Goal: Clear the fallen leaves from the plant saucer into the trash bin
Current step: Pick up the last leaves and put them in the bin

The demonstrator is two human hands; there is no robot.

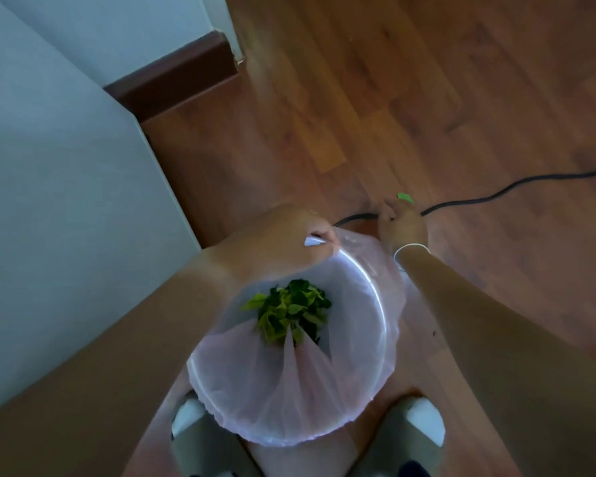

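Seen from above, a round trash bin (289,356) lined with a thin pinkish bag (324,383) stands on the wooden floor (427,98) between the person's two feet. A heap of green and yellow leaves (289,311) lies inside the bag, toward the bin's 11 o'clock side.

The left hand (283,242) is closed on the bin's rim at 12 o'clock, fingers curled over the edge, with something small and white (312,242) pinched there; what it is cannot be told. The right hand (401,225), a bangle (412,251) on its wrist, reaches past the rim at 1 o'clock down to the floor, its fingers bunched toward a single green leaf (405,197) just beyond the fingertips; whether they touch it is unclear.

A black cable (496,197) crosses the floor just behind that hand. A wall (49,166) stands close at 9 o'clock; open floor spreads from 12 to 3 o'clock.
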